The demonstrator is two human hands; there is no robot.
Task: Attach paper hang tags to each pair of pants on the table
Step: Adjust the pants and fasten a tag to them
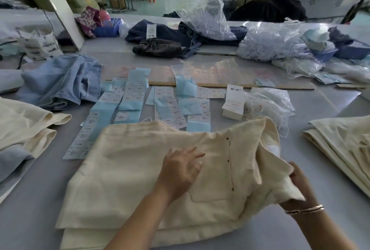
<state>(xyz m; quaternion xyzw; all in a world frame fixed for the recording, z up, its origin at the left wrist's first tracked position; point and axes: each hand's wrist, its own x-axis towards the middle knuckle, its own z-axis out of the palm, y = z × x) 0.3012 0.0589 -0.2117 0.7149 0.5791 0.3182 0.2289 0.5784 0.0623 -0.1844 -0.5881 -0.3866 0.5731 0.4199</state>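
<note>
The cream pants are lying folded on the counter, just before the hang tags. The left hand is pressing flat, fingers spread, likely anchoring the fabric; the right hand is gripping the turned-back waistband, probably exposing an attachment point.

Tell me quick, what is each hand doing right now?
Left hand: open, fingers spread flat on the cream pants.
Right hand: closed, gripping a lifted fold of the same pants.
</note>
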